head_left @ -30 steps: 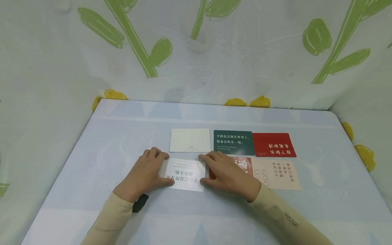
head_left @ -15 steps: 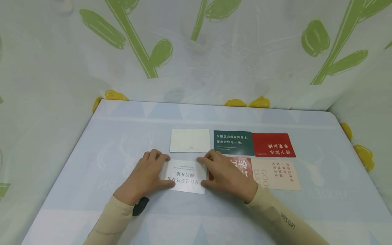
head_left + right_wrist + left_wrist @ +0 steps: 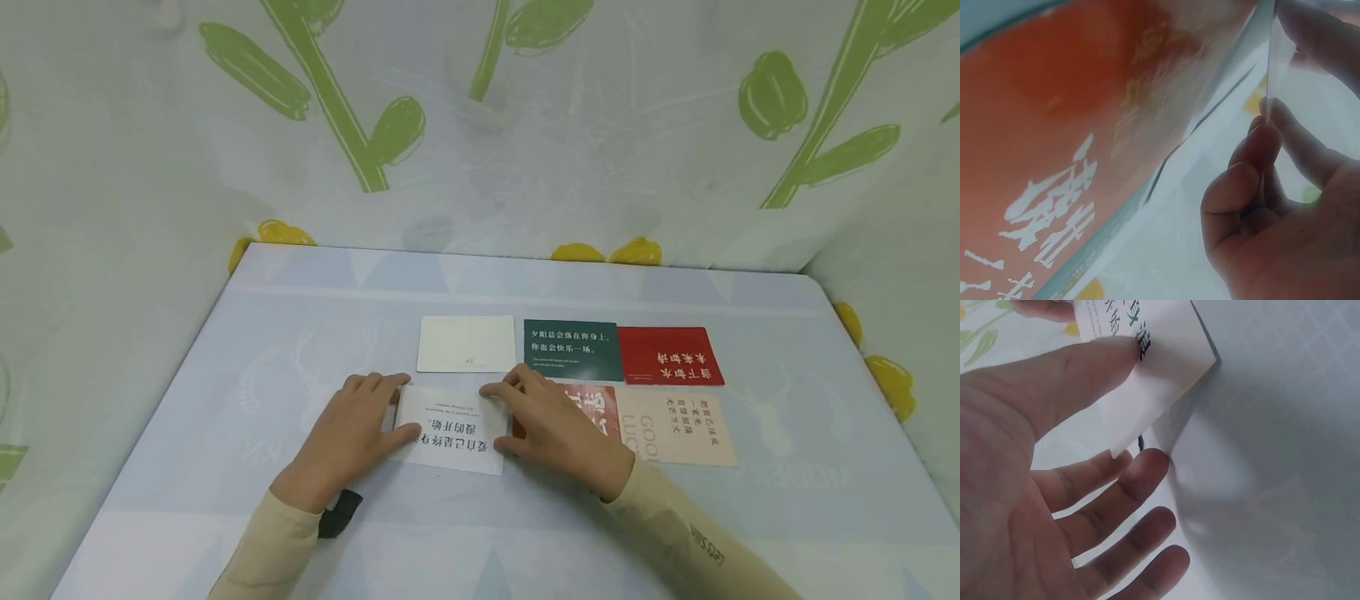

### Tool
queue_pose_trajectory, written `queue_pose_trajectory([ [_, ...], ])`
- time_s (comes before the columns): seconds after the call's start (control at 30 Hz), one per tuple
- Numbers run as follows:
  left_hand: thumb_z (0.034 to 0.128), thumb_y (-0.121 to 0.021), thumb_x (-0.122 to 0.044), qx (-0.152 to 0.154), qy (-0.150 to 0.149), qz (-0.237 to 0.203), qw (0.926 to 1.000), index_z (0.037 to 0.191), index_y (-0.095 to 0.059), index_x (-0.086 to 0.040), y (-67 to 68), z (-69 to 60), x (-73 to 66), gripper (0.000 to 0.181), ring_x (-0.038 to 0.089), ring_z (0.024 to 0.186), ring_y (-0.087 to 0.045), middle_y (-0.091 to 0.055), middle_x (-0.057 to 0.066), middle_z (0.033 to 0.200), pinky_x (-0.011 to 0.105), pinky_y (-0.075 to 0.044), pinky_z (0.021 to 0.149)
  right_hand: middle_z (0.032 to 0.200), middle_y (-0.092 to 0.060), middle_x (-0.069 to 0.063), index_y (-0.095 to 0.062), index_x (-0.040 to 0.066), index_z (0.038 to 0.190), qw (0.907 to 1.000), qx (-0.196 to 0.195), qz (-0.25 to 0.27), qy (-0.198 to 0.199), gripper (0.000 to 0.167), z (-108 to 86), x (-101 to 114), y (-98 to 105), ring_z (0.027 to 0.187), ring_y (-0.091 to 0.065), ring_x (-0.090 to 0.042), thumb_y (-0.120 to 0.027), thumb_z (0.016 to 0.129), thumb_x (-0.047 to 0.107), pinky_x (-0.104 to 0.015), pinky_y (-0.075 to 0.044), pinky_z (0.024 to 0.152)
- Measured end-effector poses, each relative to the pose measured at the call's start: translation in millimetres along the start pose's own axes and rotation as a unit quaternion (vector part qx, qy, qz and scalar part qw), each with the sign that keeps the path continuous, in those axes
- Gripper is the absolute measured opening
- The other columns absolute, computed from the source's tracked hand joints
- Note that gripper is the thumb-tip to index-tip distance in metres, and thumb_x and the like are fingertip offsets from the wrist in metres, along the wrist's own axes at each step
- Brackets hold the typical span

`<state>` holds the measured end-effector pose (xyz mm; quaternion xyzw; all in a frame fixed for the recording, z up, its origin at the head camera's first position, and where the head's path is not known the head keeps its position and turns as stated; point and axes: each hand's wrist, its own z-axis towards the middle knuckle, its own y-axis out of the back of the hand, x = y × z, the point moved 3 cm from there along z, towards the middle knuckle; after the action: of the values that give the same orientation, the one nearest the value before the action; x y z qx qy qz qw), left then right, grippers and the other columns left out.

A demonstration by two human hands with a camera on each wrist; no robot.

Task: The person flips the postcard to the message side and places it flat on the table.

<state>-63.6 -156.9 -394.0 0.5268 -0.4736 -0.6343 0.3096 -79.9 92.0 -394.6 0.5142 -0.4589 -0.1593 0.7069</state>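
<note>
A white postcard with dark Chinese lettering (image 3: 450,433) is held between both hands at the middle of the table, its writing upside down to me. At its left end my left hand (image 3: 341,433) holds it, thumb on the printed face and a fingertip by the far corner. In the left wrist view the postcard (image 3: 1172,369) is tilted, a corner apart from the tabletop. My right hand (image 3: 558,433) pinches the right end; the right wrist view shows the card edge-on between thumb and fingers. Beneath that hand lies a red-orange postcard (image 3: 1054,156), partly hidden.
Behind the hands lie a blank cream card (image 3: 467,344), a dark green card (image 3: 573,367) and a red card (image 3: 667,342). A beige card (image 3: 690,429) lies right of the right hand. The pale table (image 3: 187,433) meets a leaf-patterned cloth (image 3: 562,150) at the back.
The white postcard has come slightly nearer to me. My left hand has shifted a little left and down along its end, uncovering more of the card. The other cards stay put.
</note>
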Motion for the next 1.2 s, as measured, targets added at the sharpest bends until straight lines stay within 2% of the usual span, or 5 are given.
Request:
queue_pose_trajectory([
  [0.33, 0.0842, -0.083, -0.027, 0.000, 0.032, -0.042, 0.9986, 0.127, -0.063, -0.004, 3.7, -1.7, 4.1, 0.053, 0.021, 0.089, -0.056, -0.065, -0.001, 0.095, 0.037, -0.046, 0.074, 0.112, -0.056, 0.000, -0.065, 0.017, 0.132, 0.9998, -0.010, -0.002, 0.019, 0.060, -1.2, -0.4, 5.2, 0.090, -0.051, -0.012, -0.090, 0.078, 0.024, -0.027, -0.048, 0.076],
  [0.53, 0.0830, -0.084, -0.025, -0.007, 0.044, -0.060, 0.9972, 0.122, -0.063, -0.005, 6.4, -3.6, 3.1, 0.049, 0.017, 0.082, -0.056, -0.064, -0.003, 0.092, 0.035, -0.046, 0.071, 0.109, -0.062, 0.004, -0.064, 0.018, 0.133, 0.9994, 0.008, -0.002, -0.033, 0.056, -2.1, -8.1, 8.3, 0.090, -0.054, -0.011, -0.085, 0.083, 0.031, -0.028, -0.050, 0.079],
  [0.77, 0.0836, -0.084, -0.025, -0.005, 0.059, -0.073, 0.9956, 0.121, -0.062, -0.004, 8.6, -5.4, 3.2, 0.048, 0.014, 0.078, -0.054, -0.063, -0.003, 0.089, 0.034, -0.046, 0.069, 0.085, -0.064, 0.013, -0.063, 0.012, 0.134, 0.9908, 0.048, 0.107, -0.067, 0.049, -6.5, -12.2, 8.3, 0.076, -0.059, -0.009, -0.078, 0.090, 0.028, -0.026, -0.054, 0.067],
  [1.0, 0.0831, -0.085, -0.025, -0.010, 0.052, -0.077, 0.9956, 0.124, -0.062, -0.005, 7.1, -6.4, 3.6, 0.051, 0.014, 0.080, -0.056, -0.063, -0.006, 0.088, 0.034, -0.046, 0.071, 0.075, -0.060, 0.016, -0.066, 0.018, 0.105, 0.9904, 0.049, 0.117, -0.054, 0.018, -8.7, -15.3, 6.2, 0.066, -0.057, -0.007, -0.076, 0.092, 0.024, -0.025, -0.051, 0.057],
  [1.2, 0.0839, -0.083, -0.025, -0.009, 0.049, -0.077, 0.9958, 0.128, -0.063, -0.004, 6.9, -4.3, 3.0, 0.053, 0.014, 0.079, -0.055, -0.062, -0.007, 0.086, 0.035, -0.046, 0.072, 0.077, -0.064, 0.016, -0.063, 0.020, 0.098, 0.9880, 0.050, 0.134, -0.057, 0.012, -8.6, -15.7, 6.5, 0.065, -0.059, -0.006, -0.074, 0.093, 0.020, -0.025, -0.053, 0.058],
])
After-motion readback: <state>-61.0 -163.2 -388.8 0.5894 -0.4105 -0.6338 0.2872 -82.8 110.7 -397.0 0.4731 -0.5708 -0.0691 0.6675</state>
